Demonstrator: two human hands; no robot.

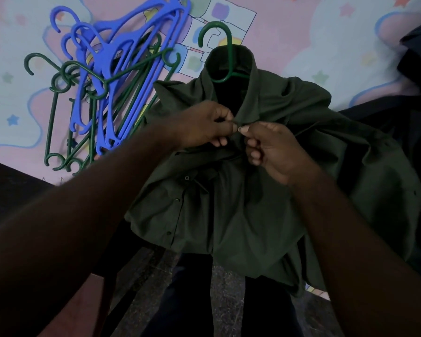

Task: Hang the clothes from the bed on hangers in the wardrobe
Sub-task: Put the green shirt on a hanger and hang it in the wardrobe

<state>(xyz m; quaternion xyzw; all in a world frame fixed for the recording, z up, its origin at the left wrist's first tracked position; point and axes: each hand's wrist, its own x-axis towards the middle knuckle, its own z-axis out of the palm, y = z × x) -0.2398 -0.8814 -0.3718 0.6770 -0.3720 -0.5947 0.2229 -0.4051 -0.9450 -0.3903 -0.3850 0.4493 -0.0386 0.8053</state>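
A dark green shirt (253,203) lies on the bed with a green hanger (225,52) inside it; the hook sticks out of the collar. My left hand (204,127) pinches the shirt's front edge just below the collar. My right hand (272,149) pinches the opposite edge at the same spot, thumb and finger tips meeting my left hand's at a button. The hanger's shoulders are hidden under the cloth.
A pile of blue hangers (122,69) and green hangers (66,93) lies on the pink and pale blue patterned bedsheet (15,100) to the left. Dark clothes (416,76) lie at the right edge. The dark speckled floor (226,307) shows below the shirt.
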